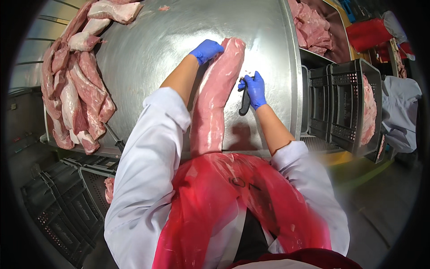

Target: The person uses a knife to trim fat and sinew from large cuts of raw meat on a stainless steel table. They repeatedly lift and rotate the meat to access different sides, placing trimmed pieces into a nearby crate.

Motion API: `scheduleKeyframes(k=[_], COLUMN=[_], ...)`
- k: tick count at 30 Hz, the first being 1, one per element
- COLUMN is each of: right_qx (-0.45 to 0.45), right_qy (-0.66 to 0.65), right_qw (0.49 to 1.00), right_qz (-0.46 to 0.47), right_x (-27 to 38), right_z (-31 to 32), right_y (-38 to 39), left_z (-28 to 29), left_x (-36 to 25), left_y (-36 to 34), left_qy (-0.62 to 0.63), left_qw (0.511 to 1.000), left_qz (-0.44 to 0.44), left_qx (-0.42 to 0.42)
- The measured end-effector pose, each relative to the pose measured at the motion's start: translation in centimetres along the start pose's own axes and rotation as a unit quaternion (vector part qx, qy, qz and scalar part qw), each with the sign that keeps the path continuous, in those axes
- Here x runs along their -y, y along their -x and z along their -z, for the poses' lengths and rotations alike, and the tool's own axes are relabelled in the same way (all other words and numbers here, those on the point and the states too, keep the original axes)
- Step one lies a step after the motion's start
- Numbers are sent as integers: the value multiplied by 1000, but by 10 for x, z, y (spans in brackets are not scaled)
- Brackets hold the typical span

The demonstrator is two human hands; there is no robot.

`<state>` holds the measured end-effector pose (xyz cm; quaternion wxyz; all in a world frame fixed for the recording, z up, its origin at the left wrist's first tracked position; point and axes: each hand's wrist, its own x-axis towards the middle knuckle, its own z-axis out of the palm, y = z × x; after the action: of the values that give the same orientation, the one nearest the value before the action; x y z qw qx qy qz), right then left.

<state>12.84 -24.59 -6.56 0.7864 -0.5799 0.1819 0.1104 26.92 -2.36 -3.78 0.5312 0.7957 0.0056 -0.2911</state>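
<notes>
Head view: long pink meat strip (215, 94) lies lengthwise on steel table (148, 49), centre, near end at table's near edge. Left hand (206, 50), blue glove, fingers clenched on strip's far end. Right hand (255, 89), blue glove, grasps black knife handle (245, 102) just right of strip. Meat pile (74, 89) along table's left. Black crates (345, 107) at right, meat inside. Red apron (233, 206) below.

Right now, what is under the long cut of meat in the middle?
The long cut of meat lies on the steel table. The left hand grips its far end. Its near end passes behind the red apron, hidden.
</notes>
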Motion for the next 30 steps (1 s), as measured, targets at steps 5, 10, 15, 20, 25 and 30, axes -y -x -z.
scheduleKeyframes(k=[5,10,15,20,25,30], right_qx=[-34,-31,-35,-40,-45,-6], right_qy=[60,26,2,7,43,52], right_qw=[997,999,999,999,998,994], right_qz=[-34,5,23,18,10,101], right_x=[35,22,13,11,18,63], right_z=[18,6,-2,1,8,-3], right_y=[-34,-63,-66,-66,-62,-42], left_z=[-9,-16,-21,-16,-21,-14], left_x=[-10,-22,-21,-18,-64,-77], left_y=[6,-23,-50,-54,-26,15], left_qy=[-10,89,44,77,-225,-312], left_qw=[999,994,996,993,973,941], left_qz=[-34,32,42,23,-52,-123], left_qx=[-20,48,66,86,28,-39])
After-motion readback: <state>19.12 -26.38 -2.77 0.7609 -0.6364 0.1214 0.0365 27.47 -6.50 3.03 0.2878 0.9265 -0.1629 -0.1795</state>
